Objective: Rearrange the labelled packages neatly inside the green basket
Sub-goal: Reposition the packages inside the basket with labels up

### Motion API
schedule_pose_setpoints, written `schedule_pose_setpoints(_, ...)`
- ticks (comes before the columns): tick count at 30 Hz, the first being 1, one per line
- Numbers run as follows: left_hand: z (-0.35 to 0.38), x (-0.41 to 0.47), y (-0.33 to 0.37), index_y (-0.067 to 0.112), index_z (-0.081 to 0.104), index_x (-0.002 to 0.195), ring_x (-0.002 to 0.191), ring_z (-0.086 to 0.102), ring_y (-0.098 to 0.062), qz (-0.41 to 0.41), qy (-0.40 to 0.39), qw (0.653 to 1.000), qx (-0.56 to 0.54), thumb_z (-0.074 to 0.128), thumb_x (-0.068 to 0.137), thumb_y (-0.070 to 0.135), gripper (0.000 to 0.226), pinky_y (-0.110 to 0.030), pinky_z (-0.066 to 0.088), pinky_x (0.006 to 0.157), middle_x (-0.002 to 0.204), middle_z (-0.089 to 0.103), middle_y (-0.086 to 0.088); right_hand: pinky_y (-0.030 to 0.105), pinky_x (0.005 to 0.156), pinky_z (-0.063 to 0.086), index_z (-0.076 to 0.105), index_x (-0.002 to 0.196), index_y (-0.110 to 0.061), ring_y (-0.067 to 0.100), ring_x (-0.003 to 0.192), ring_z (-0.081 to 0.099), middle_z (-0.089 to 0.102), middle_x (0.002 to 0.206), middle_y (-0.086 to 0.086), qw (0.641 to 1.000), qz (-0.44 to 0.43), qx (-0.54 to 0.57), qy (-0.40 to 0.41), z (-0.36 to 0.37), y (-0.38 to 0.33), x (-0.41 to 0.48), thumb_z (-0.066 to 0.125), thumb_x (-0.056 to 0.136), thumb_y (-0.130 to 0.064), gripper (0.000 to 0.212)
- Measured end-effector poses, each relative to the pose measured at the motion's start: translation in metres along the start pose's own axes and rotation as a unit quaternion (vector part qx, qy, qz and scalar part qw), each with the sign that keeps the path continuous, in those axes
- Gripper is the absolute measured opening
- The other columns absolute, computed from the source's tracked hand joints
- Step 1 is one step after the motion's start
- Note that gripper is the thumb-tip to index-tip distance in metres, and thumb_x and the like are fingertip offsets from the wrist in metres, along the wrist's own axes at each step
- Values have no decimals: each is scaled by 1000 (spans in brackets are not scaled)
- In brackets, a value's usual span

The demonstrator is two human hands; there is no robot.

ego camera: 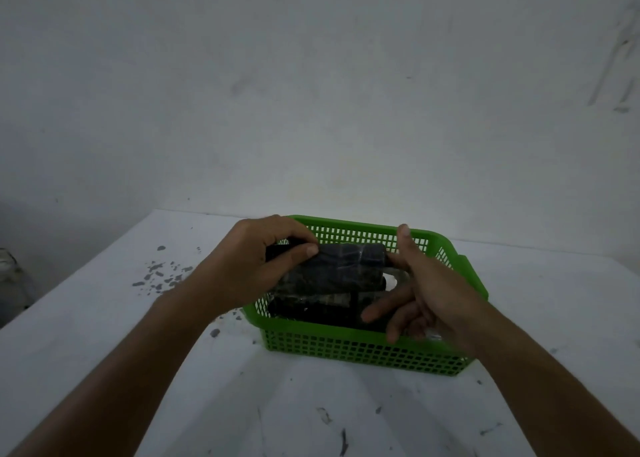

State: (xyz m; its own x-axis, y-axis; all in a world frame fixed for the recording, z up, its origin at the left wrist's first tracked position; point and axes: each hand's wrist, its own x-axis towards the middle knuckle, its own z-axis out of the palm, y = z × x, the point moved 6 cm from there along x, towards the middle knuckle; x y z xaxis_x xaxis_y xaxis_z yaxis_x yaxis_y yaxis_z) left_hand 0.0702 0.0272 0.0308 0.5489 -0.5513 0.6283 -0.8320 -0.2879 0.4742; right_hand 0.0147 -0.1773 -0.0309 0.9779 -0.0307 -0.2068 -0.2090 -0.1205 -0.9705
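A green plastic mesh basket (349,349) stands on the white table, just beyond my forearms. Over its open top I hold a dark package wrapped in clear film (341,266). My left hand (256,266) grips the package's left end, thumb on top. My right hand (419,290) pinches its right end between thumb and index finger, while the other fingers spread loosely over the basket. More dark packages (311,313) lie in the basket below, dim and partly hidden by the held one and my right hand. No label is readable.
The white table (104,335) carries dark chipped spots left of the basket and scuffs near the front. A pale wall rises right behind the table's far edge. Something dark sits at the far left, off the table.
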Motion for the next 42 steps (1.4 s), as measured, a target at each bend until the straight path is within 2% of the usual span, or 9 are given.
schedule_pose_setpoints(6, 1, -7, 20, 12, 73, 97, 87, 65, -6, 89, 37, 995, 22, 68, 82, 28, 23, -19, 54, 76, 93, 73, 2, 27, 44, 54, 77, 92, -15, 30, 69, 74, 76, 92, 22, 988, -61, 141, 17, -2, -8, -8, 63, 73, -60, 51)
schedule_pose_setpoints(9, 4, -17, 13, 14, 72, 102, 104, 61, -8, 65, 48, 997, 10, 75, 75, 26, 29, -21, 50, 89, 107, 68, 3, 27, 47, 57, 74, 81, -13, 23, 68, 73, 77, 89, 13, 980, -117, 155, 32, -8, -12, -18, 75, 71, -25, 17)
schedule_pose_setpoints(13, -2, -28, 0, 22, 57, 124, 121, 49, -4, -7, 84, 996, -21, 73, 73, 37, 55, -12, 42, 93, 130, 49, 7, 29, 49, 57, 62, 91, -9, 18, 61, 69, 76, 85, 7, 982, -156, 94, 38, -10, -14, -30, 68, 82, -2, 13)
schedule_pose_setpoints(20, -7, -30, -23, 37, 44, 130, 105, 64, -5, -110, 83, 982, -131, 69, 77, 37, 59, -21, 56, 81, 123, 59, 21, 32, 66, 58, 56, 110, -28, 27, 86, 71, 76, 102, 4, 965, -243, -66, 78, -19, -25, -35, 66, 89, -3, 34)
schedule_pose_setpoints(26, 16, -44, -51, 31, 43, 135, 93, 64, 1, -149, 16, 989, -12, 70, 84, 20, 59, -17, 53, 76, 114, 65, 14, 41, 77, 61, 56, 108, -42, 15, 87, 72, 72, 100, -10, 934, -247, -242, 88, -14, -14, -19, 69, 88, -13, 37)
schedule_pose_setpoints(29, 26, -54, -58, 31, 33, 140, 93, 57, 8, -163, -28, 986, 27, 70, 84, 23, 68, -17, 48, 83, 114, 61, 15, 29, 73, 61, 56, 107, -49, 3, 86, 69, 67, 105, -19, 914, -264, -299, 77, -6, -10, -15, 69, 88, -18, 39)
schedule_pose_setpoints(33, 30, -61, -61, 36, 18, 147, 95, 54, -5, -180, -65, 979, 70, 63, 88, 35, 73, -44, 39, 101, 114, 58, 15, 8, 63, 51, 52, 106, -55, -7, 83, 65, 64, 98, -24, 888, -265, -372, 63, 2, -10, -13, 69, 88, -21, 41)
schedule_pose_setpoints(37, 32, -62, -56, 44, 40, 134, 109, 46, -10, -148, -113, 965, 185, 45, 95, 44, 40, -45, 21, 106, 111, 59, 17, 9, 67, 45, 58, 100, -48, -5, 86, 60, 62, 95, -22, 875, -271, -395, 68, 3, -2, -10, 68, 89, -26, 26)
schedule_pose_setpoints(42, 38, -58, -51, 43, 52, 124, 104, 44, -7, -140, -151, 952, 228, 38, 97, 42, 30, -44, 13, 103, 95, 60, 20, 24, 81, 35, 73, 95, -22, 9, 95, 44, 48, 97, -8, 827, -291, -472, 90, 8, 15, -5, 65, 90, -26, 9)
